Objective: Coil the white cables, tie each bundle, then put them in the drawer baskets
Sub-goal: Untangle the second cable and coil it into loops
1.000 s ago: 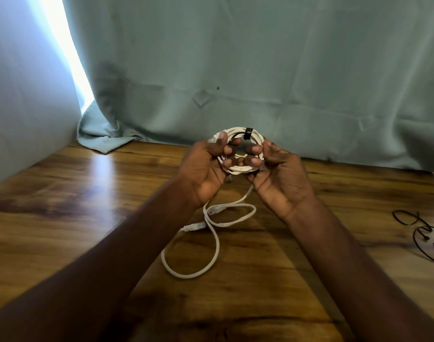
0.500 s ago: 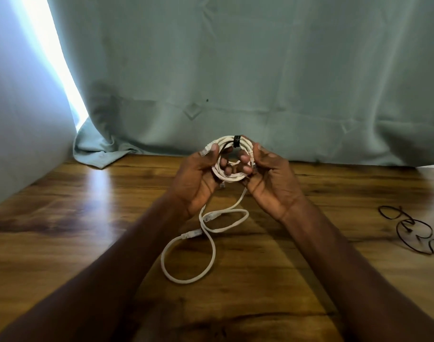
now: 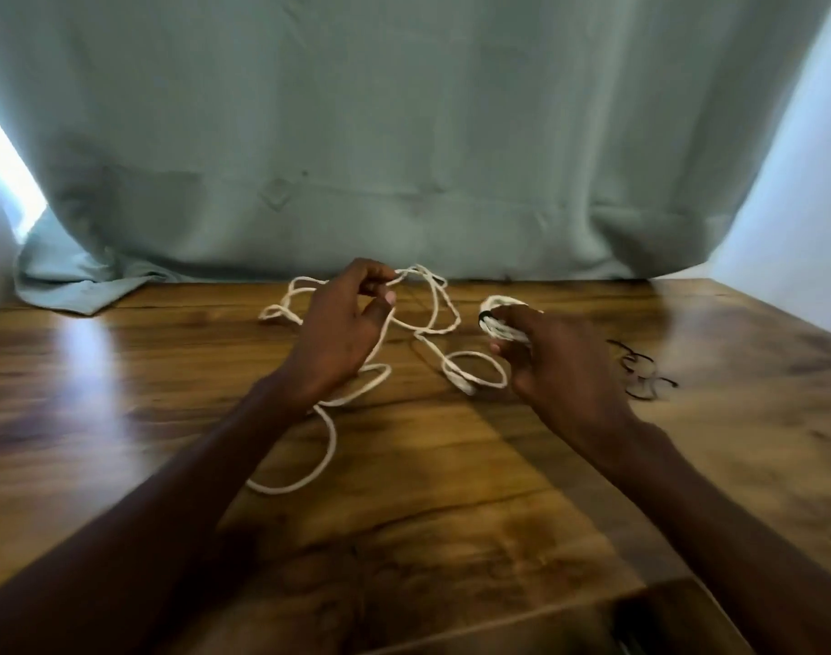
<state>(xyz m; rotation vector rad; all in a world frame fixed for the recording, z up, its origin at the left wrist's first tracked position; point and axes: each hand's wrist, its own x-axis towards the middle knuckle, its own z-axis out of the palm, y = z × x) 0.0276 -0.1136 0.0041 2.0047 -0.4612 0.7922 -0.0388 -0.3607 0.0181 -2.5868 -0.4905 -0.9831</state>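
A long white cable (image 3: pixel 432 319) sprawls in loose loops across the wooden table (image 3: pixel 121 371). My left hand (image 3: pixel 343 333) pinches a strand of it near the table's back edge, lifted slightly. My right hand (image 3: pixel 546 356) grips a small coiled white bundle (image 3: pixel 501 312) bound with a black tie, held just above the table to the right of the loose loops. More of the loose cable runs under my left wrist toward the front, ending in a wide loop (image 3: pixel 305 465).
Several thin black ties (image 3: pixel 640 371) lie on the table to the right of my right hand. A pale green curtain (image 3: pixel 404 134) hangs behind the table and bunches at its back left. The table's front right corner shows a darker opening (image 3: pixel 640 621).
Both hands held the coiled bundle together before. Now the right hand alone holds it, moved right, and the left hand has taken hold of a loose cable. The camera has shifted right.
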